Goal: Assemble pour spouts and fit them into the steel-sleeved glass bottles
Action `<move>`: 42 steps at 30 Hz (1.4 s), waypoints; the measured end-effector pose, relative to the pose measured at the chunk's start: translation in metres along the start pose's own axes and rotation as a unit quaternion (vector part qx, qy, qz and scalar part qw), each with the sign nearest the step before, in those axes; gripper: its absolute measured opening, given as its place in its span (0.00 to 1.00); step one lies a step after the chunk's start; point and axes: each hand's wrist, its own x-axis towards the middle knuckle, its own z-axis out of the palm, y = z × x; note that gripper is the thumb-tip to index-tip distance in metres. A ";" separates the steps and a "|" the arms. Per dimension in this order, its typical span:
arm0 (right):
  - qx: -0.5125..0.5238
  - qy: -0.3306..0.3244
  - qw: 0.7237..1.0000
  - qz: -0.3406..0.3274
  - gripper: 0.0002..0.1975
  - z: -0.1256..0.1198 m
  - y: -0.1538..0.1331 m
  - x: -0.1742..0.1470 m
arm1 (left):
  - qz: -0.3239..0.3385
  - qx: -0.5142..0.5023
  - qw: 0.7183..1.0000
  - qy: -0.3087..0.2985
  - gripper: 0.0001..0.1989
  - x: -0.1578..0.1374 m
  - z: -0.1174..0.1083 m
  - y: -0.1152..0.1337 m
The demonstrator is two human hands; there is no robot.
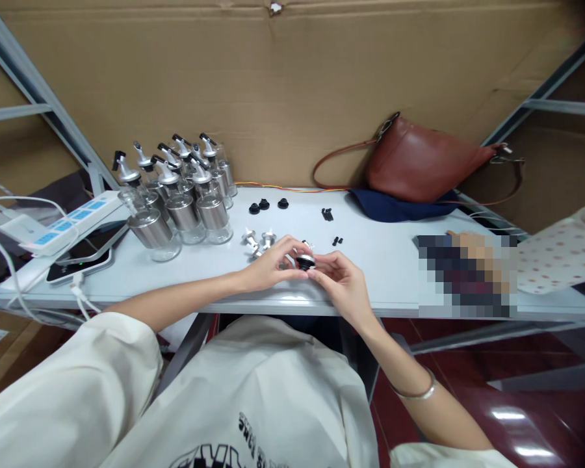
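Observation:
Between my two hands, just above the near edge of the table, is a silver pour spout with a black stopper (305, 261). My left hand (277, 263) pinches it from the left, and my right hand (340, 279) grips it from the right. Just beyond my left hand lie several silver spout pieces (260, 240). Farther back sit three black rubber stoppers (264, 204). Small black flaps (327, 214) and tiny black pieces (337, 240) lie to the right of them. My fingers cover part of the held spout.
Several glass bottles with steel sleeves and spouts (182, 211) crowd the table's left. Beside them are a white power strip (73, 224), cables and a phone (85, 257). A brown leather bag (419, 162) rests on dark blue cloth (394, 207) at the back right. Cardboard (283, 91) stands behind.

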 end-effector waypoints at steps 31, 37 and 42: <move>-0.523 0.025 0.850 0.051 0.10 -0.070 -0.016 0.114 | -0.029 0.081 0.996 -0.012 0.15 0.002 -0.004 0.006; -0.585 -0.001 0.790 0.184 0.12 -0.057 0.002 0.163 | -0.013 0.094 0.995 -0.027 0.12 0.001 -0.005 0.009; -0.594 0.017 0.781 0.191 0.13 -0.050 0.009 0.170 | -0.002 0.101 0.994 -0.033 0.11 0.001 -0.004 0.010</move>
